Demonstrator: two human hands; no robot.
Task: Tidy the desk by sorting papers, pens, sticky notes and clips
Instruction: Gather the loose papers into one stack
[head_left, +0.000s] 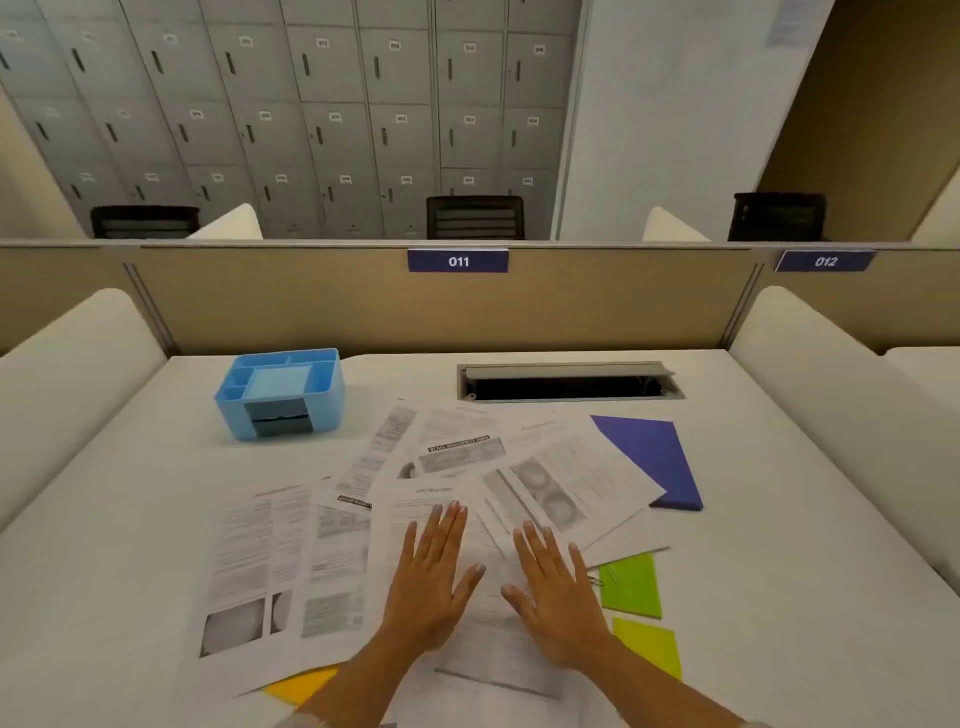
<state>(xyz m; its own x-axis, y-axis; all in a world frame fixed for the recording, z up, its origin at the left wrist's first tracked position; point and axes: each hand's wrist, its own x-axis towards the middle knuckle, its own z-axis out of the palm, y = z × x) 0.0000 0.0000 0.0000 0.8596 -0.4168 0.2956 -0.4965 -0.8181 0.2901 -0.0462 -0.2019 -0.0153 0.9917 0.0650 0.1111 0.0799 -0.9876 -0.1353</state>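
Both hands lie flat, palms down, fingers spread, on a loose overlapping spread of printed papers covering the middle of the white desk. The left hand and right hand rest side by side, thumbs apart. A blue desk organizer stands at the far left of the papers. A purple folder lies partly under the sheets at right. Two green sticky-note pads lie right of the right hand; a yellow pad protrudes beneath the near sheets. A cable tray is recessed at the far edge.
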